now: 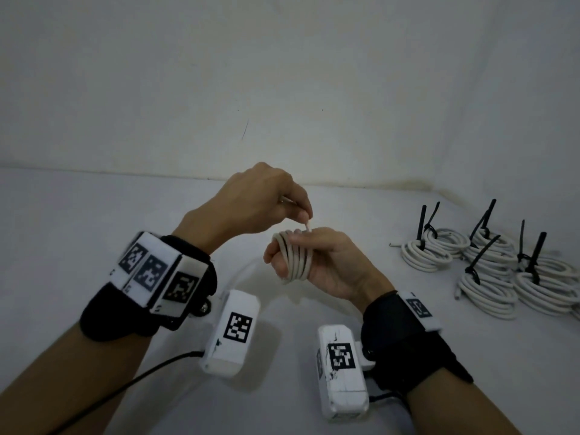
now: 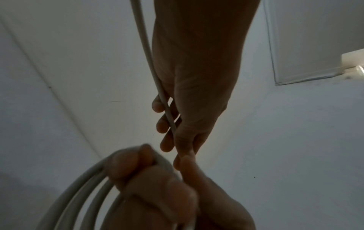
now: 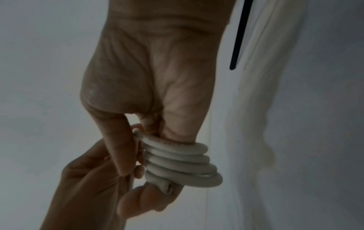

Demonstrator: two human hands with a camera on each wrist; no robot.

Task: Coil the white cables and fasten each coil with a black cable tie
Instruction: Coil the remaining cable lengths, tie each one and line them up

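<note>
Winding stage of one coil, seen as I follow the rig remotely. My right hand (image 1: 317, 259) sits palm-up above the bench (image 1: 94, 233), its fingers wrapped by several turns of the white cable (image 1: 296, 260), thumb laid against the turns; this hand serves as the former and grips the coil. My left hand (image 1: 251, 202) is above and just to the left of it, fingers curled, pinching the free run of cable close to the coil, so the loose strand descends steeply from the left hand onto the right. I judge that the next wrap depends on this: the strand's long axis lies nearly upright, across the axis of the turns, and the left hand is the nearer one to guide it round. The left wrist view shows what the head view hides, the strand passing along the left palm between curled fingers (image 2: 158, 107). The right wrist view shows the stacked turns and a cable end (image 3: 166, 187) lying on a left fingertip. Finished coils (image 1: 489, 271) with black cable ties (image 1: 480, 255) lie well apart on the right.
</note>
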